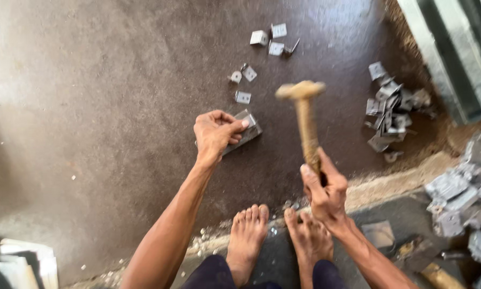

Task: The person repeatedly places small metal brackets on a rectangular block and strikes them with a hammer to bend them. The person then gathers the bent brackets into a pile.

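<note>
My left hand (214, 134) presses a small grey metal piece onto a flat metal block (247, 130) on the dark floor, thumb and fingers pinched on it. My right hand (323, 187) grips the wooden handle of a hammer (304, 115), raised and blurred, its head up above and to the right of the block. My two bare feet (275, 235) rest near the bottom edge, between my arms.
Several small bent metal brackets (267, 40) lie scattered beyond the block. A pile of them (390, 109) sits to the right, another heap (465, 198) at the far right edge. Pale sheets (21, 262) lie at the bottom left. Grey metal bars (454, 48) cross the top right.
</note>
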